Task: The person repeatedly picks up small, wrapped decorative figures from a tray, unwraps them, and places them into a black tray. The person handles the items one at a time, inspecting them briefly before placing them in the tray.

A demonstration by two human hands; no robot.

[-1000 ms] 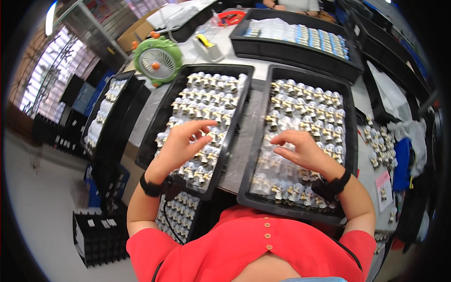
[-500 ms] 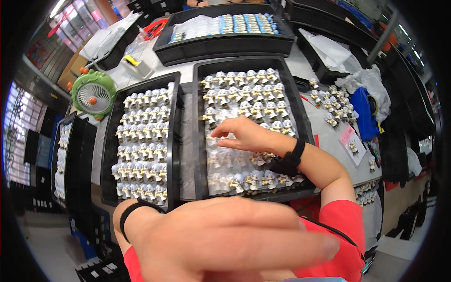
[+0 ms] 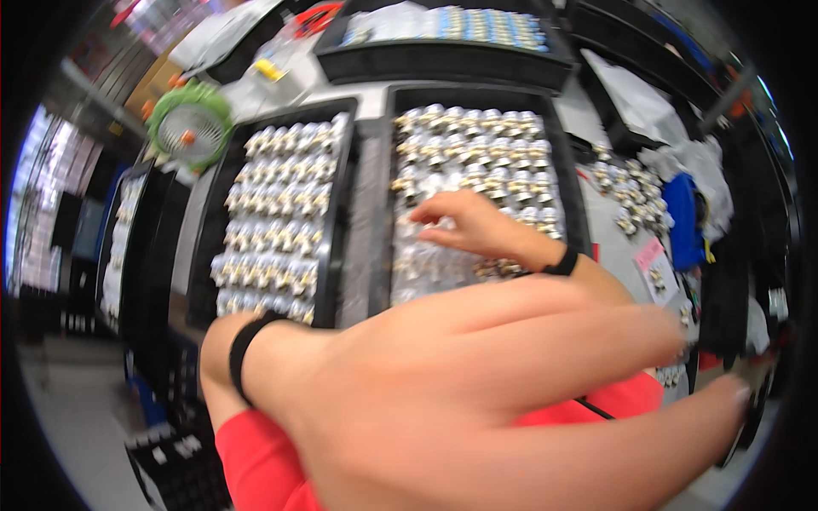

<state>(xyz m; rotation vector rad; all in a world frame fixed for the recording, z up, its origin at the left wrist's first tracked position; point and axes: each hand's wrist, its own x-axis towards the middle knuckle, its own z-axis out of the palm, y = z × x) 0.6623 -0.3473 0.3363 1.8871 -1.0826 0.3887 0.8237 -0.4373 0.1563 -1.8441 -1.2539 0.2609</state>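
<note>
My left hand (image 3: 460,383) looms large and blurred close to the camera, its fingers spread and nothing visible in them. A black band circles its wrist. Farther off, my right hand (image 3: 467,223) hovers over the black tray (image 3: 382,204) at the centre, thumb and fingers apart around nothing I can see. Rows of small figurines (image 3: 473,151), white-haired with gold and dark parts, fill the far half of that tray. Clear plastic film (image 3: 423,262) lies under and beside my right hand. My left hand and forearm hide the tray's near end.
A second black tray (image 3: 339,213) of figurines stands to the left, beside a green fan (image 3: 189,128). Another tray (image 3: 443,68) sits at the back. Loose figurines (image 3: 630,194), a blue holder (image 3: 684,213) and a pink-and-white card (image 3: 654,262) lie to the right.
My left hand has come nearer the camera and its fingers have spread, covering the centre tray's near end. The view has shifted, so the trays sit higher and farther right.
</note>
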